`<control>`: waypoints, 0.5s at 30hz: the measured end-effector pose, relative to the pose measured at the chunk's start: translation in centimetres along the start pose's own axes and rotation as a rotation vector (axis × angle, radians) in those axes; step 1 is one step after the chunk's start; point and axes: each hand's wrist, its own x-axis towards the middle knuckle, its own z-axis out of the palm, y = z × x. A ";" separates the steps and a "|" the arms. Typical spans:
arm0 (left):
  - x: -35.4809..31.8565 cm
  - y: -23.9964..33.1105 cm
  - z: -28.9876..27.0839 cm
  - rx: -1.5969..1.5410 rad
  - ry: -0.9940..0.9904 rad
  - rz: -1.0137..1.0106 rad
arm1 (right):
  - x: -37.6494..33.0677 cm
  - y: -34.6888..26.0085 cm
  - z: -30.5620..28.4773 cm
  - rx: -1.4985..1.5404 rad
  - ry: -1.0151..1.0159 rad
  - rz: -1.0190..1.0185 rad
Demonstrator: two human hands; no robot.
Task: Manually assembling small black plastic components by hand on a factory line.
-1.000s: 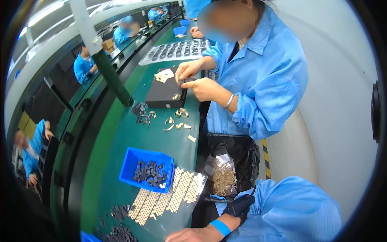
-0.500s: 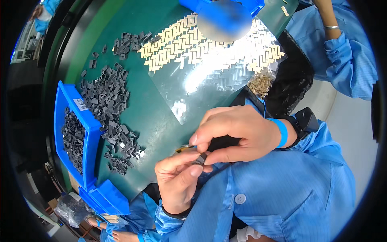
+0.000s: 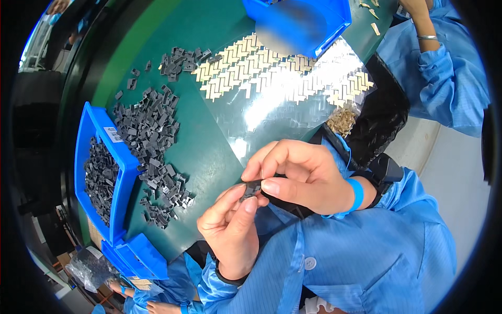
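Over my lap, at the table's near edge, both hands meet at a small dark grey plastic part (image 3: 251,191). My left hand (image 3: 234,226) pinches it between thumb and fingertips. My right hand (image 3: 306,175) grips its right end, thumb in front and fingers curled above. The fingertips partly hide the part, and its exact shape does not show. Left of my hands, many similar dark grey plastic parts (image 3: 149,128) lie in a loose heap on the green table (image 3: 201,157).
A blue bin (image 3: 125,180) at the left holds more grey parts. Another blue bin (image 3: 334,26) stands at the far side, beside a sheet of cream-coloured pieces (image 3: 235,65). A bag of cream scraps (image 3: 341,121) lies right. Co-workers' sleeves (image 3: 444,73) show at right and lower left.
My hands have shifted slightly left, and the right fingers have lifted and regripped at the part. The yellow bit by my left fingers no longer shows. The far blue bin sits lower in view.
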 end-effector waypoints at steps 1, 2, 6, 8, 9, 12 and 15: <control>0.0 0.0 0.1 0.000 0.000 0.002 | 0.1 0.0 0.1 -0.001 0.000 0.000; 0.0 0.0 0.3 -0.006 0.016 0.002 | 0.2 0.0 0.1 -0.001 0.000 0.000; 0.2 -0.2 0.6 -0.009 0.039 0.002 | 0.5 0.1 0.1 -0.008 -0.006 -0.004; 0.2 -0.1 0.9 -0.011 0.039 -0.003 | 0.4 0.2 0.0 -0.010 -0.004 -0.008; 0.3 -0.1 1.0 -0.013 0.040 -0.009 | 0.4 0.2 0.0 -0.011 -0.004 -0.011; 0.1 -0.2 1.0 -0.006 0.031 0.014 | 0.4 0.2 0.4 -0.012 0.000 -0.016; 0.1 -0.4 1.0 0.005 0.027 0.028 | 0.4 0.3 0.3 -0.017 0.004 -0.022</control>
